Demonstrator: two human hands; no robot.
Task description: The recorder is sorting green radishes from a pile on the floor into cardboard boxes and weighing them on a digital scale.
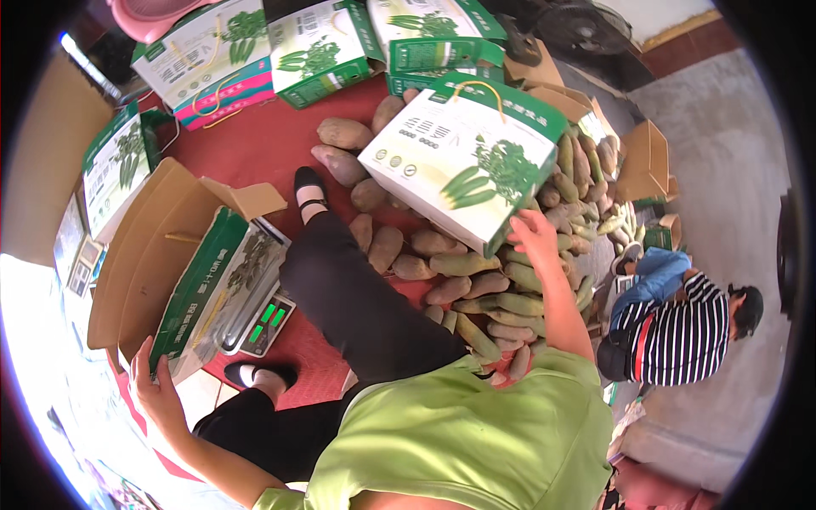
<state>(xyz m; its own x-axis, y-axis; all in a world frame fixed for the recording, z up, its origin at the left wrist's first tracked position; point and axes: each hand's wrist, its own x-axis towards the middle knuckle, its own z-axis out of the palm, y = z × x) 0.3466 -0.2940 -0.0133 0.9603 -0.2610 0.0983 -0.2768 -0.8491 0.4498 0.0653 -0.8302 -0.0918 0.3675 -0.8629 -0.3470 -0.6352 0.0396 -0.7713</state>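
On the left, an open carton, brown inside with a green and white outer side, stands on a digital scale. My left hand is closed on its near edge, thumb at the green side. At centre right, a closed white and green carton with a yellow cord handle lies tilted on a heap of vegetables. My right hand grips its near right corner; some fingertips are hidden by the edge. The heap holds several long green and brown root vegetables, which look like radishes.
Several similar cartons line the far side of the red mat. A pink basin is at far left, a black fan at far right. To the right a person in a striped top sits low beside the heap.
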